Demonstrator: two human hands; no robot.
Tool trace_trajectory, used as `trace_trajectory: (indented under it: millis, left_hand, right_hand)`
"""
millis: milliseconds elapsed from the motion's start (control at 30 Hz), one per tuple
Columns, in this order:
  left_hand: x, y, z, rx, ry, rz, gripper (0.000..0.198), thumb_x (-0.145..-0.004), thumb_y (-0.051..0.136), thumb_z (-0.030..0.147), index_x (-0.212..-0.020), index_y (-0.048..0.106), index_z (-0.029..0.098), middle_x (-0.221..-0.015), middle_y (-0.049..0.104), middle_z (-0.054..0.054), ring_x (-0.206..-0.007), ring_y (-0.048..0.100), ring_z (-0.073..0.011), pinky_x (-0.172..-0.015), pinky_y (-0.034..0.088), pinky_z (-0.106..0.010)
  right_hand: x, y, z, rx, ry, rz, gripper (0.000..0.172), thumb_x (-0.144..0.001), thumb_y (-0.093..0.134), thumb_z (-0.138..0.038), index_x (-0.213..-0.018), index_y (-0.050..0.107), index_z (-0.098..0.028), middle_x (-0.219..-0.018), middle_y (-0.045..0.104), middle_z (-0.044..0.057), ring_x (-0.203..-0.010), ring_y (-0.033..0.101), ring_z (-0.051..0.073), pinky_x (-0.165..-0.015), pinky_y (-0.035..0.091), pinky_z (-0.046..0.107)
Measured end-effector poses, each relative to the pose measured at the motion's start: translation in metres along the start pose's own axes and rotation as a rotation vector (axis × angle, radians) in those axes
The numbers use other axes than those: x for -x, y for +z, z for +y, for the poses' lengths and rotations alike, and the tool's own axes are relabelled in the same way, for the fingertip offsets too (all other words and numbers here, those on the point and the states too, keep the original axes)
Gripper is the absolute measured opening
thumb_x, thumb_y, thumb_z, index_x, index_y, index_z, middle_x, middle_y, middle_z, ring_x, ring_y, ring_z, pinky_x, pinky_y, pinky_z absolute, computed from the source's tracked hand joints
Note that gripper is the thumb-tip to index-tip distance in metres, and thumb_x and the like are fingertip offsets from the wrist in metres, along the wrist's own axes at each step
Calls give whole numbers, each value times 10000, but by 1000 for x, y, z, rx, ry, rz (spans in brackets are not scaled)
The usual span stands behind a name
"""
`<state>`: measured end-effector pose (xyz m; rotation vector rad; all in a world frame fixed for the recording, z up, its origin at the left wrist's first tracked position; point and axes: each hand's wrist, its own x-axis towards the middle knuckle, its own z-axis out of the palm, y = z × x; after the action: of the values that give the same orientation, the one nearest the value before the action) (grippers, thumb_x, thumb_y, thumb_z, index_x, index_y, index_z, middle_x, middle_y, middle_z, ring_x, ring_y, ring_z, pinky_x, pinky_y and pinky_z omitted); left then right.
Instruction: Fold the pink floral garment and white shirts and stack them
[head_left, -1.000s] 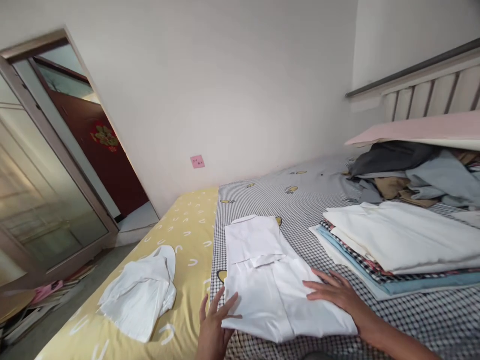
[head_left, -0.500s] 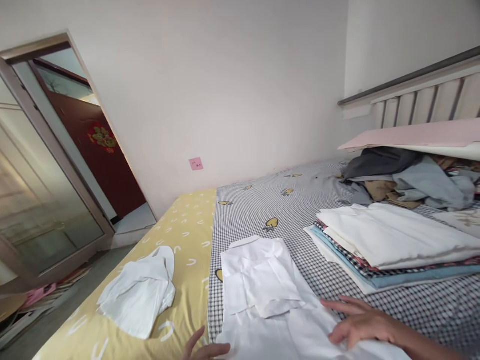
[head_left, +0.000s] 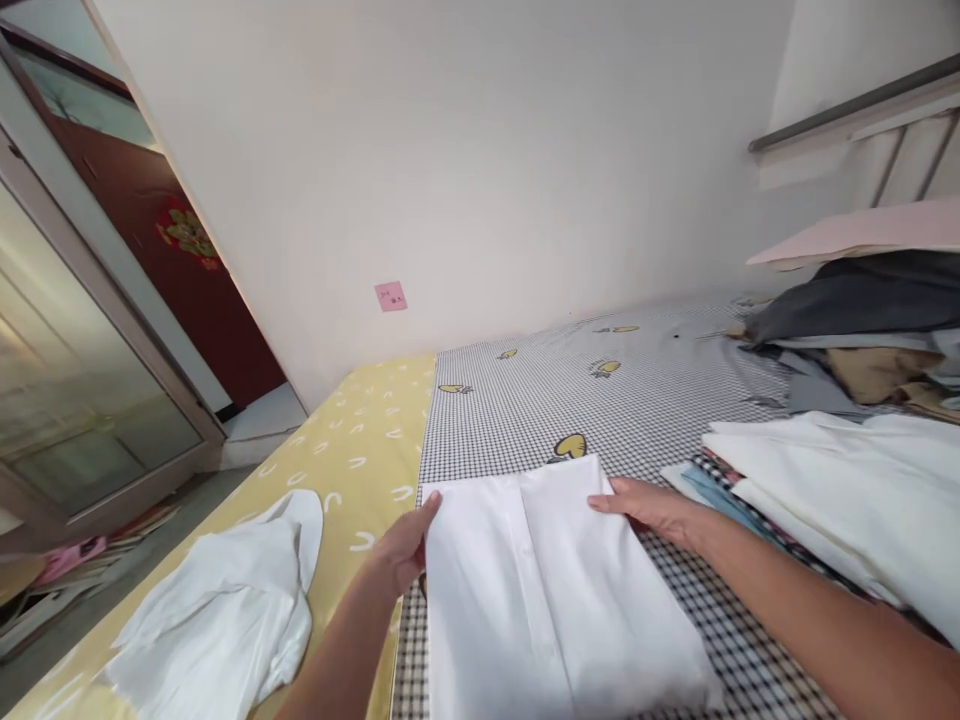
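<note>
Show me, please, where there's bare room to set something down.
Beyond the folded white shirt, the black-checked white bedsheet lies bare to the white wall. The yellow patterned bedsheet is free beyond the crumpled white garment. The right side is crowded by the white-topped folded fabric stack and dark clothing heap.

Folded shorter, the white shirt (head_left: 592, 590) now shows its button front (head_left: 537, 600) as left hand (head_left: 406, 541) and right hand (head_left: 651, 508) shift to its far corners.
</note>
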<state>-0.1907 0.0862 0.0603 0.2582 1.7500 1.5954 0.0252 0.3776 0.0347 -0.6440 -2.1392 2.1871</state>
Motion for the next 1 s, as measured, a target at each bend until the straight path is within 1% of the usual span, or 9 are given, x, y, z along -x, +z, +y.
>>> trace_trajectory:
  millis: [133,267,433,500,633,700,800,900,1000]
  left_hand:
    - [-43,3,-26,29,-101,114,252,-856,720,370,-849,684,121,-694,760,-111,-647,727,-223,-632,601,-310]
    - [-45,1,-35,57,-105,126,223,-779,798,317,-859,697,135,-748,779,-108,-651,726,-217,-626,603,-303]
    - [-43,5,-39,43,-52,221,181,-800,760,308,-862,689,153,-694,761,-80,-597,705,-206,-588,588,-307]
    - [-45,8,-42,21,-26,272,155,-832,713,312,-876,687,165,-660,745,-60,-578,697,-205,-580,577,-311]
    - [-52,11,-46,-81,19,376,132,-858,654,288,-818,694,169,-608,710,-31,-580,687,-194,-610,557,-299]
    - [-54,11,-46,-148,33,426,144,-844,660,274,-756,690,164,-604,699,-31,-579,673,-184,-604,535,-281]
    - [-54,13,-45,-224,47,472,158,-834,662,277,-723,678,166,-639,700,-33,-590,661,-172,-597,514,-262]
    - [-46,17,-38,-290,61,527,159,-848,630,277,-899,704,146,-768,736,-66,-682,696,-195,-654,542,-285]
    - [-20,24,-24,-367,99,619,446,-880,593,288,-1289,593,110,-1138,728,-185,-968,722,-272,-851,572,-405]
  right_hand:
    - [-46,-5,38,4,73,124,661,-641,848,-478,-1198,657,-176,-990,789,104,-892,743,283,-771,594,387]
    - [-53,-5,57,-2,-17,177,560,-647,813,-424,-1135,698,-175,-915,792,87,-879,745,290,-768,585,362]
    - [-47,2,49,11,-115,267,471,-700,716,-459,-1090,705,-195,-864,781,55,-824,736,269,-697,562,340]
    - [-48,6,45,112,-147,326,397,-736,672,-462,-1038,716,-209,-803,764,33,-793,723,257,-671,539,324]
    - [-55,8,41,604,-176,515,276,-809,625,-420,-956,728,-210,-678,693,4,-710,665,229,-632,450,296]
    - [-52,6,36,770,-137,584,388,-853,604,-393,-1178,685,-197,-770,714,21,-734,664,227,-644,434,299]
    - [-29,10,24,968,-142,705,575,-913,536,-351,-1467,481,-204,-1159,711,115,-960,684,271,-736,477,354]
    - [13,33,14,1215,-392,818,534,-953,474,-327,-1483,461,-267,-1453,558,131,-1214,598,326,-956,456,522]
    - [57,73,15,1327,-673,830,476,-1011,397,-318,-1484,453,-320,-1518,511,81,-1325,526,308,-1114,311,610]
